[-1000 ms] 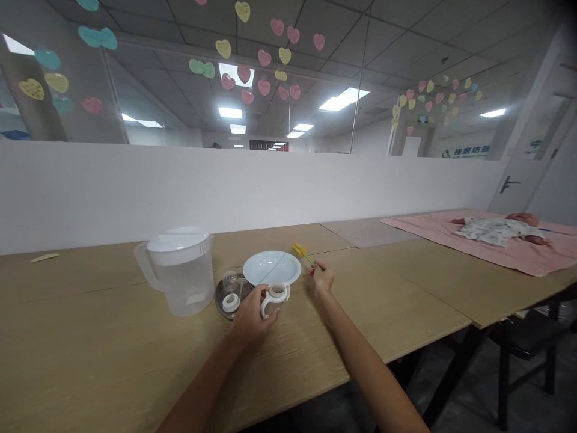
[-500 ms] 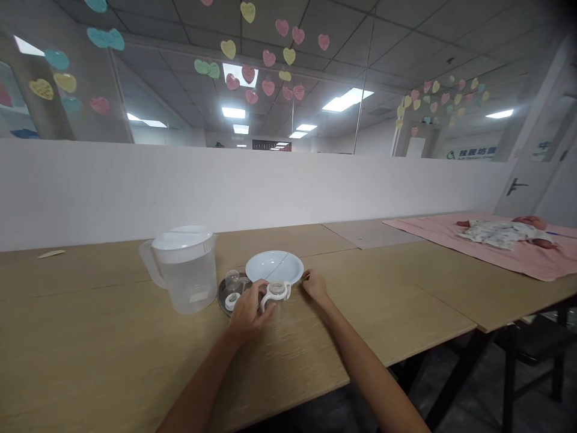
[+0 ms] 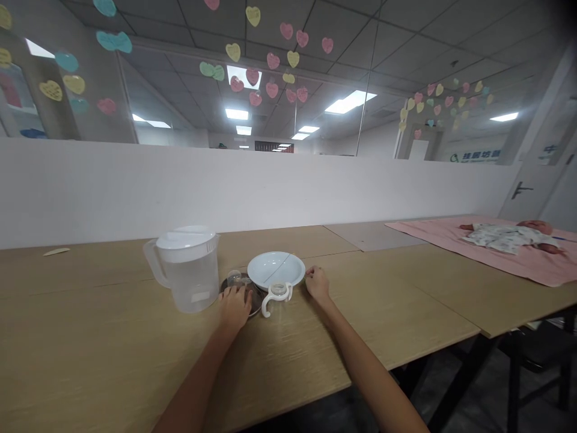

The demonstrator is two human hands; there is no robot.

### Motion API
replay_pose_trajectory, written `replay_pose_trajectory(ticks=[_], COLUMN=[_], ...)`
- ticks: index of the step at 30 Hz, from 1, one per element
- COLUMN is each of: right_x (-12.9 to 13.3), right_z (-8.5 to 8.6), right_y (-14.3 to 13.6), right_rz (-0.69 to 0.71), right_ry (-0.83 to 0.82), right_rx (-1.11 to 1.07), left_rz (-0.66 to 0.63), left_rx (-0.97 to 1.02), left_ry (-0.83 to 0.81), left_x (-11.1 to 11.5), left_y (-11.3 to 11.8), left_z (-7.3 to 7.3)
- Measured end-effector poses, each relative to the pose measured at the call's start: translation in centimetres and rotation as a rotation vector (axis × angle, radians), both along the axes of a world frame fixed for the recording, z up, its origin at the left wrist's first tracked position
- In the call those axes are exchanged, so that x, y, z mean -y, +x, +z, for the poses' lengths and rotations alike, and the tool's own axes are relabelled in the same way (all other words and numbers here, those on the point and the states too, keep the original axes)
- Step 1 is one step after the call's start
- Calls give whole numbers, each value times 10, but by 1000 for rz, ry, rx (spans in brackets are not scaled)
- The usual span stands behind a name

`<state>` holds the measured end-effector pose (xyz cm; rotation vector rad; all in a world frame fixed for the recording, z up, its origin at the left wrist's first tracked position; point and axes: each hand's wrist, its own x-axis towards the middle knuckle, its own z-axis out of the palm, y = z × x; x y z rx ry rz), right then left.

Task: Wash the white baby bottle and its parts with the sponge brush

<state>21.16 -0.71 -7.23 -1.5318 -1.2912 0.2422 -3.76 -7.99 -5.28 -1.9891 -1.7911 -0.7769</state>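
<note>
My left hand [image 3: 234, 308] reaches over a dark round tray [image 3: 256, 305], fingers apart and bent downward; what lies under them is hidden. A small clear cap [image 3: 234, 278] shows on the tray beyond my fingers. Just right of the tray a clear baby bottle [image 3: 279, 291] with a white handle collar stands upright without a lid, touched by neither hand. Behind it is a white bowl [image 3: 270, 262] with a thin stick across it. My right hand [image 3: 318, 284] rests by the bowl's right rim, fingers closed in a pinch; anything between them is too small to name.
A lidded clear pitcher [image 3: 192, 282] stands left of the tray. At the far right a baby-like figure [image 3: 500, 237] in patterned clothes lies on a pink cloth [image 3: 442, 240]. A flat pale piece [image 3: 56, 252] lies far left. The wooden table [image 3: 406, 300] meets a white wall.
My left hand has let go of the bottle and moved left over the tray, covering the white ring there. The bottle now stands alone. My right hand has stayed nearly in place.
</note>
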Motion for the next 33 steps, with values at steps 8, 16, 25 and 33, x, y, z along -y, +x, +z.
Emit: replay_pose_trajectory(ticks=[8,16,25,33], right_x=[4,3,-1,3], right_z=[4,4,1,6], right_y=[-3,-2,-1,-2], right_rz=[-15,-24,-39,-47], right_ry=[33,17,40,159], right_rx=[63,108,21,-49], left_rz=[81,67,30,63], left_rx=[37,-14,142,430], left_ry=[-177,-275,-174,18], left_x=[7,9,11,10], left_y=[4,4,9,3], left_z=[10,19,24,30])
